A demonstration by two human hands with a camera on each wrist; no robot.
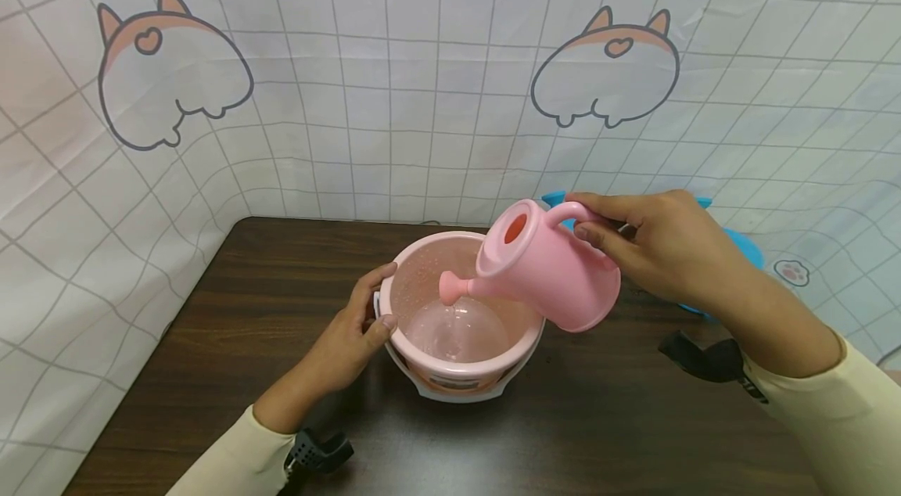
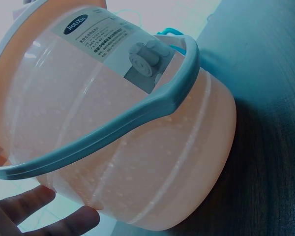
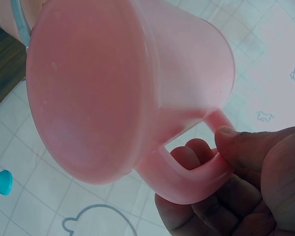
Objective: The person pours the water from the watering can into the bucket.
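Watering can (image 1: 552, 277) is smooth, satiny plastic; bucket (image 1: 457, 369), glossy translucent plastic; tabletop (image 1: 260, 285), wood-grained, low-sheen; backdrop (image 1: 408, 89), creased matt cloth.

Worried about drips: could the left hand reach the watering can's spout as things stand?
Probably yes: only open space seems to separate the left hand, holding the bucket's rim, from the spout.
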